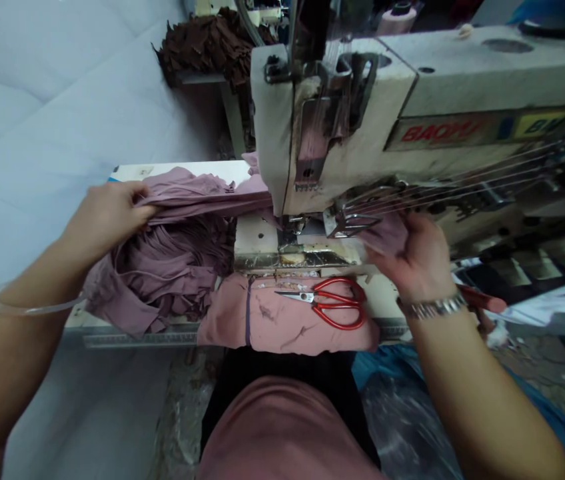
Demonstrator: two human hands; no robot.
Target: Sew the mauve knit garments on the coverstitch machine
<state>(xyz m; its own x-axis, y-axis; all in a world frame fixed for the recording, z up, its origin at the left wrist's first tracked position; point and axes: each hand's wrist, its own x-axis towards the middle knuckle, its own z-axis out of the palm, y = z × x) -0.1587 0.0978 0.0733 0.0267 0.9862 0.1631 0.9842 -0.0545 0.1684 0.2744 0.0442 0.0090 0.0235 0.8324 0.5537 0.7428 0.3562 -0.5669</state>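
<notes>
My left hand [112,213] is closed on a strip of mauve fabric [202,203], left of the sewing machine [332,133]. That fabric stretches right, towards the needle area, and passes behind the machine's head. Under my left hand lies a heap of folded mauve pieces [177,267]. To the right of the needle area, my right hand [415,257] grips mauve fabric [387,233] beside a metal guide [352,217]. The machine's head and guide hide how the two stretches of fabric meet.
Red-handled scissors [340,303] lie on a pink cloth pad [272,327] at the table's front edge. Brown fabric pieces [212,47] are piled at the back left. Several threads run across the machine on the right. White sheeting [37,87] spreads on the left.
</notes>
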